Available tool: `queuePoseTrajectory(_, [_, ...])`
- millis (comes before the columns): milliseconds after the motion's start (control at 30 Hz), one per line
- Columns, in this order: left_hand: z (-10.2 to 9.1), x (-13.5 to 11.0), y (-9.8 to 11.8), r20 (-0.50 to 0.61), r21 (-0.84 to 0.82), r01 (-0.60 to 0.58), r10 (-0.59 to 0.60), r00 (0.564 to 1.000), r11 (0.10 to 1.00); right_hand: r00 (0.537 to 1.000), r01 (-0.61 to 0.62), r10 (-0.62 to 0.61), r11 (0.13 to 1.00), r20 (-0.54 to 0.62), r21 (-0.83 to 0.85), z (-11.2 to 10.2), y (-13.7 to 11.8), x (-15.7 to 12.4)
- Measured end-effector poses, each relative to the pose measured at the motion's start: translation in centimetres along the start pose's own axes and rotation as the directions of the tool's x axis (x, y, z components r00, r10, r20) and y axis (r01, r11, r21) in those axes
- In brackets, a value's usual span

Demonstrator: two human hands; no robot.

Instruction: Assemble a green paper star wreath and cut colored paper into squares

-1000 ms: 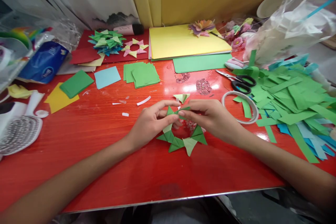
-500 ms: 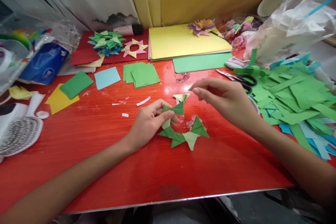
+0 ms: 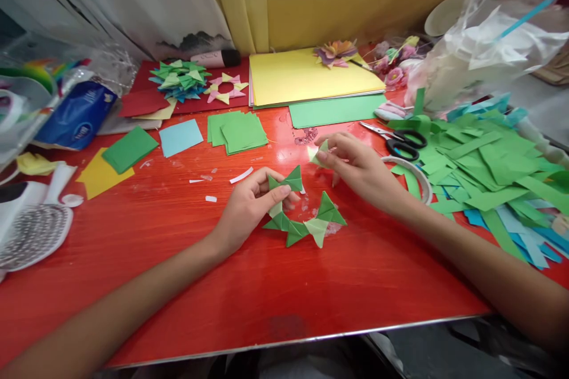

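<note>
A half ring of folded green and pale green paper triangles [image 3: 306, 219] lies on the red table [image 3: 178, 260]. My left hand [image 3: 249, 204] pinches its upper end, a dark green triangle, between thumb and fingers. My right hand [image 3: 355, 166] is raised a little to the right and holds a separate pale green folded piece [image 3: 316, 154] in its fingertips, apart from the ring.
Green paper squares [image 3: 237, 130], a blue square [image 3: 180, 136] and a yellow sheet stack [image 3: 306, 77] lie behind. Scissors [image 3: 400, 139], a tape ring [image 3: 415, 174] and a heap of green strips [image 3: 489, 166] sit right. Finished paper stars [image 3: 180, 78] and a tissue pack [image 3: 75, 115] are at back left.
My right hand let go of the ring, reached back and picked up the pale green folded piece from the table. My left hand kept its hold on the ring.
</note>
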State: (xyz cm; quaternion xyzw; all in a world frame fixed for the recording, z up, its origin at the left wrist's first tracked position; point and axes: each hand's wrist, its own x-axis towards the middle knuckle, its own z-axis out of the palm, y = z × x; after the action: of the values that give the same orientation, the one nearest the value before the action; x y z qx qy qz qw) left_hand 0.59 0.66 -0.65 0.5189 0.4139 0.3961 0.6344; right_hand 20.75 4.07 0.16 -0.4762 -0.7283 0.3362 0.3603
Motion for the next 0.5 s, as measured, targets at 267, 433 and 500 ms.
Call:
queuePoseTrajectory(267, [-0.1,0.2,-0.1,-0.083,-0.007,-0.022,0.022,0.996,1.000,0.990,-0.107,0.062,0.920,0.129,0.376,-0.1,-1.5,-0.6])
queuePoseTrajectory(433, [-0.1,0.2,0.0,-0.052,-0.042,0.006,-0.008,0.999,0.999,0.989,-0.132,0.093,0.896,0.112,0.423,0.2,-1.4,-0.8])
queuePoseTrajectory(500, [-0.1,0.2,0.0,-0.048,-0.050,0.004,-0.006,0.999,0.999,0.984,-0.167,0.122,0.881,0.128,0.443,0.4,-1.3,-0.9])
